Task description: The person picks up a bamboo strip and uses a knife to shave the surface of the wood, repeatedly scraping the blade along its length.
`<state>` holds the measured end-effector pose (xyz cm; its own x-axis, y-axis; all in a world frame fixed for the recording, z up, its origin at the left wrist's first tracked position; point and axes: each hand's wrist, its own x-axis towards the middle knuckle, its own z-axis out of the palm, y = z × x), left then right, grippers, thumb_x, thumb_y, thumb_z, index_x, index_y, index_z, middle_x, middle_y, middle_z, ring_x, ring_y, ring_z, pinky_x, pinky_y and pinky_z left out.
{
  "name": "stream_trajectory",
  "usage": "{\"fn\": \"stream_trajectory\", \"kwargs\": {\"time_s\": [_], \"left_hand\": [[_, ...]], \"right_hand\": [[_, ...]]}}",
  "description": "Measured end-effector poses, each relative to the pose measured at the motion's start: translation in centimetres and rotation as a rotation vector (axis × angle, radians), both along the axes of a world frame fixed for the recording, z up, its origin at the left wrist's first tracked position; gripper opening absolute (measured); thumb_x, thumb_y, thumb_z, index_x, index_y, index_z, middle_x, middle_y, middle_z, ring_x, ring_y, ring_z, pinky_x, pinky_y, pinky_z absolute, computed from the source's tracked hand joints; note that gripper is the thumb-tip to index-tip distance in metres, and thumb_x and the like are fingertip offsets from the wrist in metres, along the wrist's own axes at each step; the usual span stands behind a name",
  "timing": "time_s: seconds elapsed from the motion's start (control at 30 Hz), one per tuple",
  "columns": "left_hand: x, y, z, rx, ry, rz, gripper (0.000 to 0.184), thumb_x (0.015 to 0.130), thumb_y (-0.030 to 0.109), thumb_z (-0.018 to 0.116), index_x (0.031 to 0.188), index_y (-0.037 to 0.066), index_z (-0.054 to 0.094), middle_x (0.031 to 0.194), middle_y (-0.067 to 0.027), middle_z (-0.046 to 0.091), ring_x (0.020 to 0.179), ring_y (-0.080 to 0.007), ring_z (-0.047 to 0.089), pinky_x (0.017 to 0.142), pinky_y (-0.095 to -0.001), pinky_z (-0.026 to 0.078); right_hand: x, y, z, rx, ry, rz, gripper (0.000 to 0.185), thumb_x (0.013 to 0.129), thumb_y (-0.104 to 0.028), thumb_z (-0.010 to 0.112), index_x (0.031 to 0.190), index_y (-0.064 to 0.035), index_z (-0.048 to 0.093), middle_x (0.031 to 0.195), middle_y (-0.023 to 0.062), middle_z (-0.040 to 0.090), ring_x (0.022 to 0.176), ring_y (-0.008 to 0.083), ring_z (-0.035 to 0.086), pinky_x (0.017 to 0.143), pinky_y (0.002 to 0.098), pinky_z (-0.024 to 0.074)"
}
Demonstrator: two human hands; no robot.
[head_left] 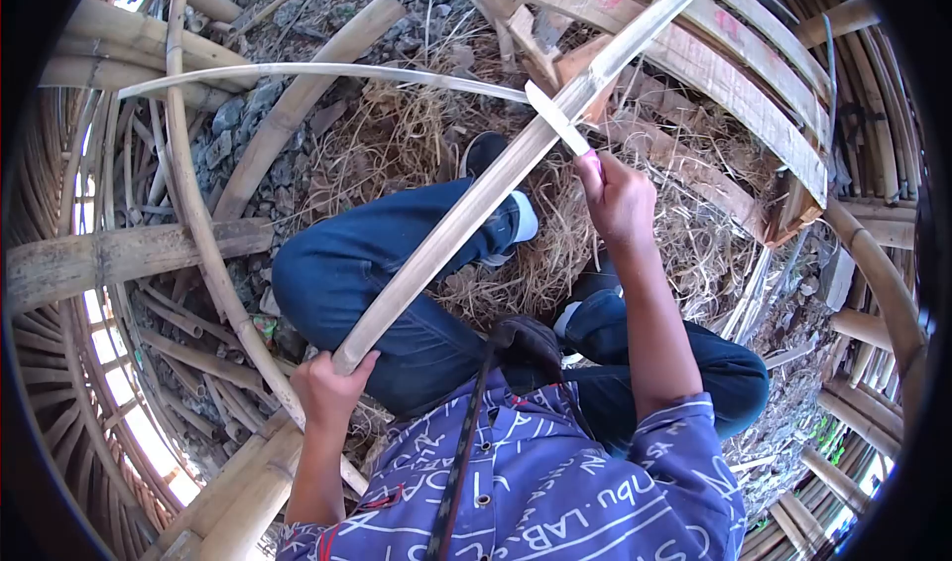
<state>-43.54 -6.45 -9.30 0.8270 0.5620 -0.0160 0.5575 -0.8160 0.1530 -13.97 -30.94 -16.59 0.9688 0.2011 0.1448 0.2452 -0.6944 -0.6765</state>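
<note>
A long split bamboo strip point(461, 219) runs slantwise from my lap up to the top right. My left hand point(329, 386) is closed around its lower end, beside my knee. In my right hand point(623, 204) is a knife point(557, 120) with a pale blade and a pink part at the handle. The blade crosses the upper part of the strip and touches it. From near the blade tip a thin bamboo sliver point(317, 69) curves away to the left; whether it is still joined to the strip I cannot tell.
Curved wooden planks point(694, 65) with pinkish marks stand at the upper right. Fibrous shavings point(397, 144) cover the ground around my feet. Bamboo poles point(129, 258) lie at the left, and more bamboo stands along the right edge.
</note>
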Motion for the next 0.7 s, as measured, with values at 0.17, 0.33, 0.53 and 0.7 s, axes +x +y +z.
{"fn": "stream_trajectory", "kwargs": {"time_s": [0.17,0.33,0.53,0.7], "left_hand": [[0.1,0.3,-0.1,-0.02,-0.017,-0.021,0.053,0.058,0.043,0.083,0.05,0.001,0.052,0.05,-0.0203,0.054,0.051,-0.0401,0.058,0.047,-0.044,0.045],[0.3,0.4,-0.2,-0.023,-0.018,-0.015,0.053,0.058,0.044,0.083,0.049,0.001,0.052,0.05,-0.0203,0.054,0.051,-0.0396,0.058,0.048,-0.0435,0.045],[0.4,0.5,-0.2,-0.021,-0.012,-0.023,0.052,0.059,0.044,0.083,0.05,0.001,0.054,0.05,-0.0201,0.055,0.05,-0.0394,0.058,0.048,-0.0435,0.046],[-0.4,0.4,-0.4,-0.057,0.011,0.017,0.052,0.059,0.043,0.083,0.051,0.0,0.055,0.051,-0.0205,0.056,0.051,-0.0389,0.059,0.048,-0.0432,0.046]], "right_hand": [[0.4,0.2,0.6,-0.08,-0.016,0.042,0.045,0.083,-0.046,0.063,0.064,-0.0065,0.056,0.054,0.0139,0.056,0.048,0.0336,0.057,0.046,0.0415,0.0444],[-1.1,0.9,1.4,-0.066,-0.13,0.245,0.042,0.083,-0.043,0.064,0.065,-0.0063,0.057,0.054,0.0131,0.057,0.048,0.0316,0.058,0.046,0.0406,0.0454],[-0.4,0.6,0.5,0.038,-0.13,0.144,0.037,0.087,-0.036,0.063,0.069,-0.0037,0.061,0.054,0.0146,0.056,0.047,0.0305,0.057,0.046,0.0398,0.0443],[-0.5,0.7,0.9,-0.015,-0.223,0.199,0.042,0.084,-0.041,0.064,0.064,-0.0057,0.053,0.055,0.0108,0.057,0.049,0.0292,0.059,0.048,0.0402,0.0453]]}}
